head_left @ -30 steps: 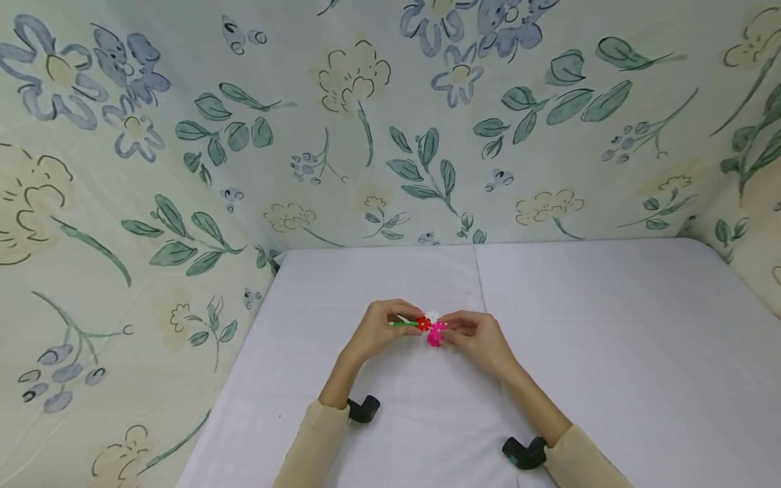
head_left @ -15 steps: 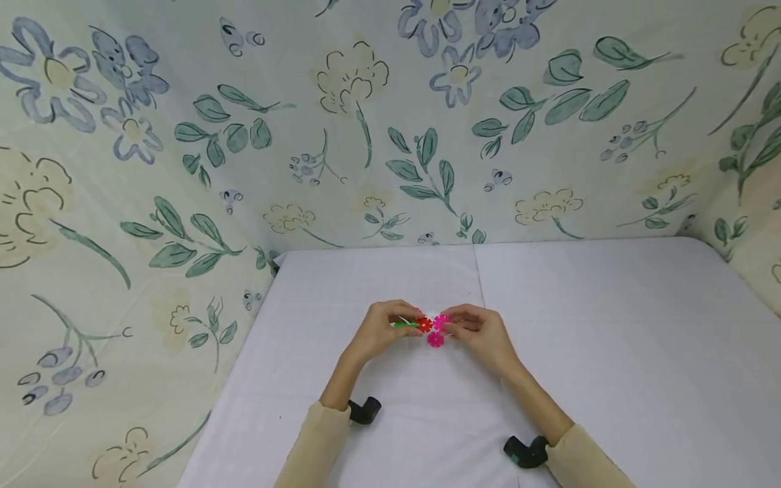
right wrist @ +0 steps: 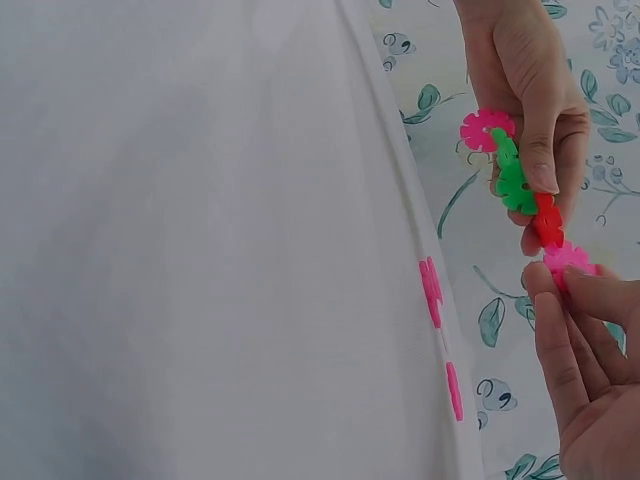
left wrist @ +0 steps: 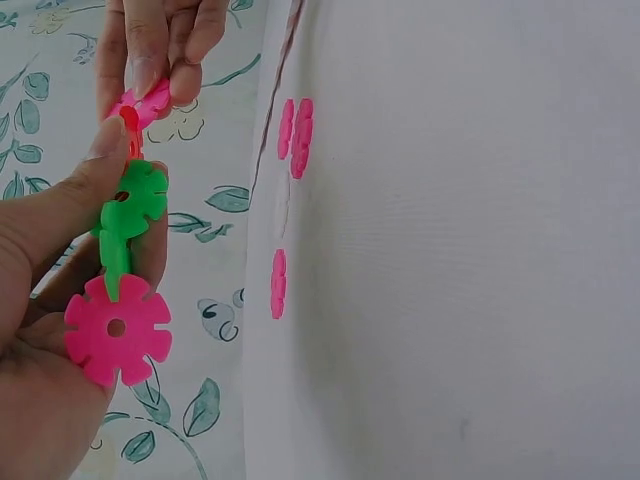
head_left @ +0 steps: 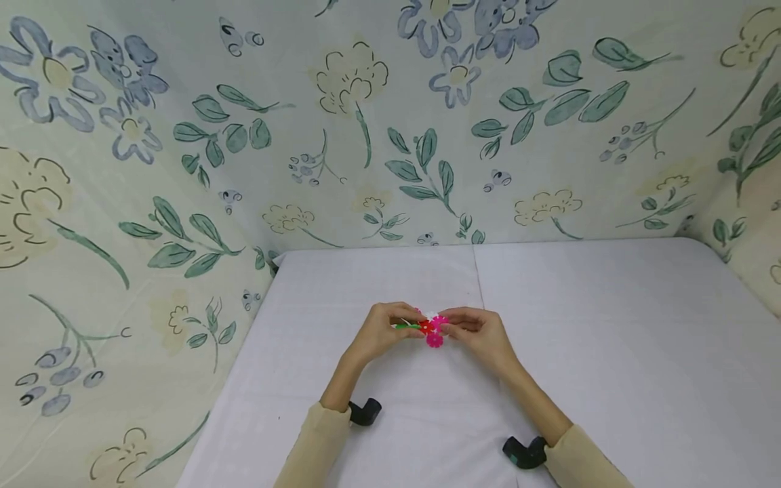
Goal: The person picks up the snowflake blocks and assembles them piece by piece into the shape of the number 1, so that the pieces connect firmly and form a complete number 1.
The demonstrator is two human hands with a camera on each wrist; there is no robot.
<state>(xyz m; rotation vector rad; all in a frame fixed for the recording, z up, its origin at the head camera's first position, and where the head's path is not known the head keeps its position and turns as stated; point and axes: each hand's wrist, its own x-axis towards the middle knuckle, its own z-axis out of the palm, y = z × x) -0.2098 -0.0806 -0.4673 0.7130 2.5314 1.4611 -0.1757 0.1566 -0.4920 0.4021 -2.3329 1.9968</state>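
Count, biggest first: one floral cloth [head_left: 354,88], one worktop [head_left: 622,339], two beige sleeves [head_left: 314,440], left hand [head_left: 379,329] and right hand [head_left: 478,333], two black wrist pieces [head_left: 366,411]. One short chain [left wrist: 142,190] of notched discs: one pink end disc [left wrist: 118,350], two green discs [left wrist: 115,255] by the look of it, one red disc [left wrist: 134,142]. One held pink disc [right wrist: 566,260]. Loose: three pink discs [left wrist: 302,140], one white disc [left wrist: 282,205]

Worktop white, cloth-covered, long crease [head_left: 479,278] toward the back edge. Floral cloth behind and at both sides, blue blooms, green leaves. Loose discs on the worktop near the hands

Left fingers grasping the chain, thumb by the red-green join; pink end disc beside the palm. Right fingers pinching the held pink disc, its edge at the red disc; whether slotted in, cannot tell
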